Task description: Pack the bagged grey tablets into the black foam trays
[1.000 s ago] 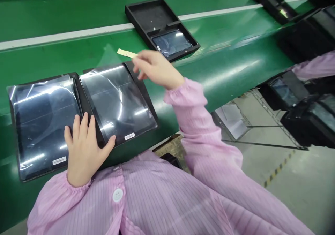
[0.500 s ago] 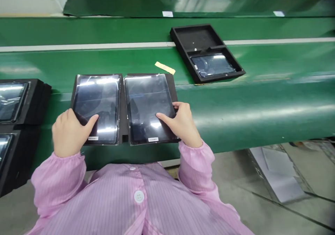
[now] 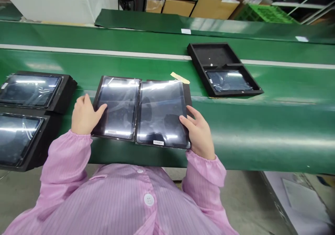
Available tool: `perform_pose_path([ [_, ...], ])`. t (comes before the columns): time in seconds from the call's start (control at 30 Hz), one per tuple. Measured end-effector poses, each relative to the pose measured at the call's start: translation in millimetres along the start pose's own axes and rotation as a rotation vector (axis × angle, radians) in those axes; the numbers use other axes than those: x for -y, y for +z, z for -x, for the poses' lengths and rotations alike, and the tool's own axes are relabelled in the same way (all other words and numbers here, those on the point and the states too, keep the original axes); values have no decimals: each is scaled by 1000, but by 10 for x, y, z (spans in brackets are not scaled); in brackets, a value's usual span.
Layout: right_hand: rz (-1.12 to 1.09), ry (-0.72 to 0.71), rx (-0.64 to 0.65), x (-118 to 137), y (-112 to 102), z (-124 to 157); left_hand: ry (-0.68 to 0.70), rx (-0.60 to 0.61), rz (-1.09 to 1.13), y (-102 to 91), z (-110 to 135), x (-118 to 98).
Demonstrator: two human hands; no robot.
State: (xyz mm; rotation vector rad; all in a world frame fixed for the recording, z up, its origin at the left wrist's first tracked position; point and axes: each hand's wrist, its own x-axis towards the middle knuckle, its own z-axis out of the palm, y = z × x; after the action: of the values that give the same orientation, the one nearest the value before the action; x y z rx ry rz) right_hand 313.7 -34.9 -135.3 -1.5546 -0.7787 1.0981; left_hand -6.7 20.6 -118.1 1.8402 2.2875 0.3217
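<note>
In the head view a person in a pink striped smock holds a black tray (image 3: 187, 92) at the near edge of a green conveyor belt (image 3: 261, 123). The tray carries two dark tablets in glossy film side by side, the left tablet (image 3: 116, 107) touching the right tablet (image 3: 162, 113) along the middle. The left hand (image 3: 83, 115) grips the tray's left edge, thumb laid over the left tablet's screen and the fingers curled out of sight at the side. The right hand (image 3: 199, 132) grasps the tray's right edge near its lower corner, thumb resting on the right tablet and fingers spread along the rim. A small white label (image 3: 158, 142) sits at the bottom of the right tablet. Just beyond the tray's far right corner a yellowish strip of tape (image 3: 180, 77) lies on the belt. Farther right and back stands a second black tray (image 3: 209, 55), one compartment bare and the other holding a wrapped tablet. At the left edge of the view, well apart from the hands, two more trays with tablets (image 3: 28, 92) sit one in front of the other. Cardboard boxes (image 3: 199, 5) and a green crate (image 3: 264, 13) stand behind the belt.
</note>
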Motion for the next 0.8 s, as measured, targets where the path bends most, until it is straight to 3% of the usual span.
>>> perform_pose_path([
  [0.1,20,-36,-52,58,-24,46,-33,102,-49,53,85,159],
  [0.23,61,-131,-39,157,89,39,-13,50,39,150,167,222],
  [0.43,44,-126,194,35,723,-7,41,5,216,187,101,259],
  [0.53,24,-173,222,-48,972,14,38,35,324,201,46,273],
  [0.67,466,-220,234,-21,1086,50,-49,71,479,240,-10,213],
  [0.73,727,-221,290,36,1104,64,-112,101,573,249,-42,205],
  [0.8,855,-222,348,95,1122,72,-151,139,666,238,-69,229],
])
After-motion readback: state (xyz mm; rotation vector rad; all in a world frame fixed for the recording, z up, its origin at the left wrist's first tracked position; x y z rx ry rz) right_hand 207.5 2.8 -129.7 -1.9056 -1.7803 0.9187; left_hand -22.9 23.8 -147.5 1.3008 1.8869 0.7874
